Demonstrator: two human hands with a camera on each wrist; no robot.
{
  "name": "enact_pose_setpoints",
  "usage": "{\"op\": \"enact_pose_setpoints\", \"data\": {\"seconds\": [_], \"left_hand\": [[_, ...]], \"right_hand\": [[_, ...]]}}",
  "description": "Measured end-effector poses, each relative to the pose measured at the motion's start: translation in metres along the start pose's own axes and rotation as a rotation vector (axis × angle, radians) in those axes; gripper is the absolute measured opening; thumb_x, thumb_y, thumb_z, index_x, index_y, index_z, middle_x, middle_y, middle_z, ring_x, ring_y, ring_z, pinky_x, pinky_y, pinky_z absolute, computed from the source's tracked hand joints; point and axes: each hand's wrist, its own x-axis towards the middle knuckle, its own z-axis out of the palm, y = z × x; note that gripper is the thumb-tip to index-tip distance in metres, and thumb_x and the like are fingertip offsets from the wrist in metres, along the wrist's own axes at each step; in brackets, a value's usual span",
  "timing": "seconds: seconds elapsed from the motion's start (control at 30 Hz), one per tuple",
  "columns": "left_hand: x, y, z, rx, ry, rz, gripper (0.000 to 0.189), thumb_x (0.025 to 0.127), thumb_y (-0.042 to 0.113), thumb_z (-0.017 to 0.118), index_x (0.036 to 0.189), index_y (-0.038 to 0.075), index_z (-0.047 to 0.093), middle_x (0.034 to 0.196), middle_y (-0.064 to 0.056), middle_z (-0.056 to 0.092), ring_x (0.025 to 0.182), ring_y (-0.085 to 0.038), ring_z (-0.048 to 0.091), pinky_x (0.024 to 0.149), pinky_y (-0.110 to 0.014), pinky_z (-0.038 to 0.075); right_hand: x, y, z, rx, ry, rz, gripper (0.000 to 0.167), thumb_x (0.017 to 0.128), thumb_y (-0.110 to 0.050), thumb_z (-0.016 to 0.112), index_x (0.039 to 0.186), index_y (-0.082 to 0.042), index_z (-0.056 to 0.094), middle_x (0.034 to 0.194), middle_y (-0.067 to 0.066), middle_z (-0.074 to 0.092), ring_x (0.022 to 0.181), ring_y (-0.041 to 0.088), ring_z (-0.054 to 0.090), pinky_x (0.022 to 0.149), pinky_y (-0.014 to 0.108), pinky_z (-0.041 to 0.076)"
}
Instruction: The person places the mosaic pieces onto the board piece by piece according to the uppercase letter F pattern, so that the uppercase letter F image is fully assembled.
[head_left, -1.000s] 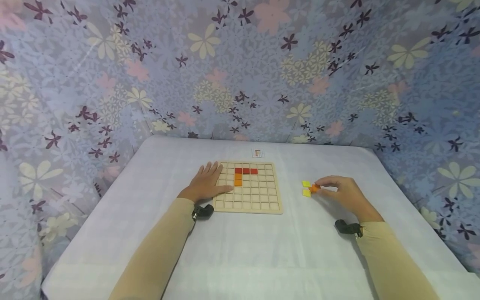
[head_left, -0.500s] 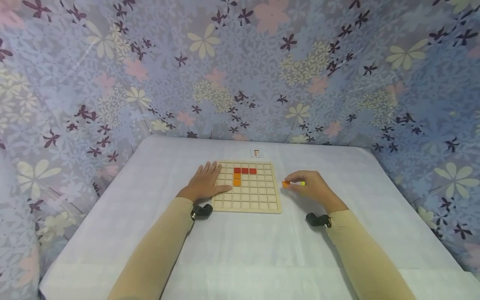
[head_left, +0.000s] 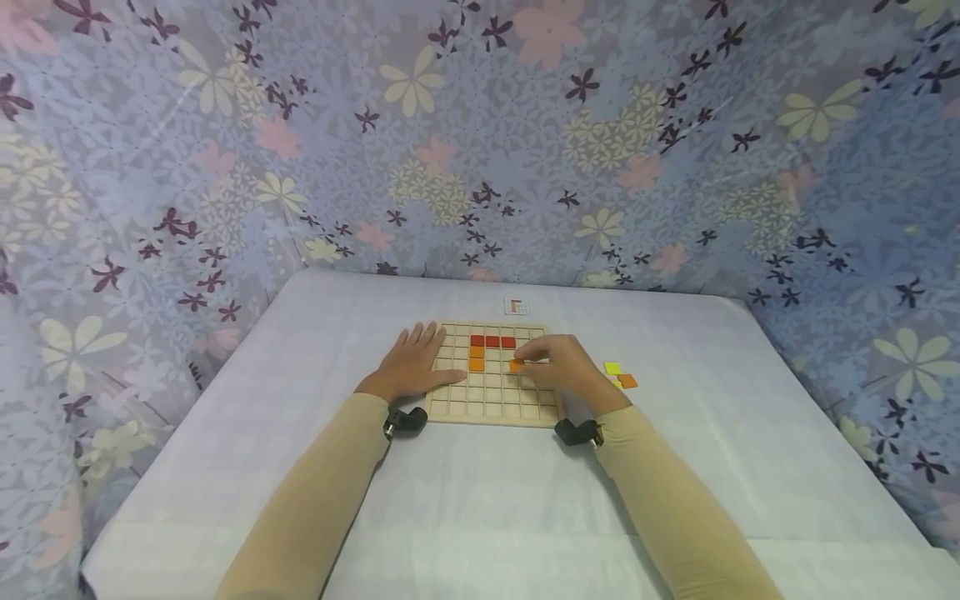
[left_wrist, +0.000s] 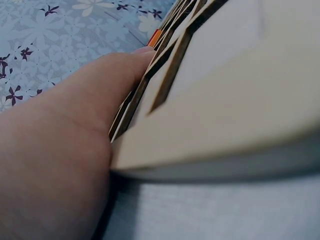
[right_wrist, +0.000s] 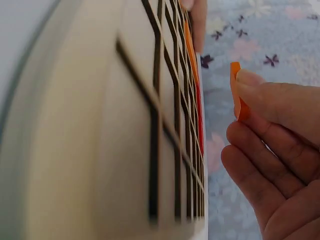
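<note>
A wooden grid board (head_left: 495, 408) lies on the table, with three red tiles (head_left: 492, 342) in a row and two orange tiles (head_left: 476, 359) below the leftmost one. My left hand (head_left: 408, 367) rests flat on the board's left edge, fingers straight and thumb reaching over the cells. Above the board's right half, my right hand (head_left: 562, 367) pinches an orange tile (right_wrist: 235, 92) between thumb and fingers. In the right wrist view that tile is held apart from the grid.
Right of the board lie yellow tiles (head_left: 612, 367) and a loose orange tile (head_left: 627, 381), partly behind my right hand. A small printed card (head_left: 517, 307) lies beyond the board's far edge. A flowered cloth (head_left: 480, 150) hangs behind the white-covered table (head_left: 465, 500).
My right hand has taken an orange tile from the loose tiles and carried it left over the board. My left hand has stayed in place.
</note>
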Motion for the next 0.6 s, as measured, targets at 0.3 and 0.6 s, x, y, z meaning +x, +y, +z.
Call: {"op": "enact_pose_setpoints", "data": {"seconds": [0.3, 0.6], "left_hand": [[0.004, -0.002, 0.003, 0.002, -0.008, -0.012, 0.114, 0.094, 0.086, 0.041, 0.169, 0.005, 0.013, 0.174, -0.017, 0.005, 0.159, -0.038, -0.001, 0.125, -0.051, -0.004], [0.010, -0.008, 0.008, 0.005, -0.025, -0.029, 0.114, 0.092, 0.087, 0.042, 0.170, 0.009, 0.011, 0.174, -0.013, 0.002, 0.159, -0.035, -0.004, 0.125, -0.049, -0.007]], "right_hand": [[0.012, -0.020, 0.023, 0.014, -0.023, -0.032, 0.026, 0.091, -0.013, 0.086, 0.116, -0.006, 0.081, 0.113, 0.001, 0.077, 0.107, 0.023, 0.071, 0.097, 0.045, 0.056], [0.022, -0.029, 0.043, -0.028, -0.021, -0.051, 0.023, 0.086, -0.013, 0.090, 0.108, -0.007, 0.083, 0.107, 0.000, 0.077, 0.099, 0.018, 0.070, 0.091, 0.038, 0.057]]}}
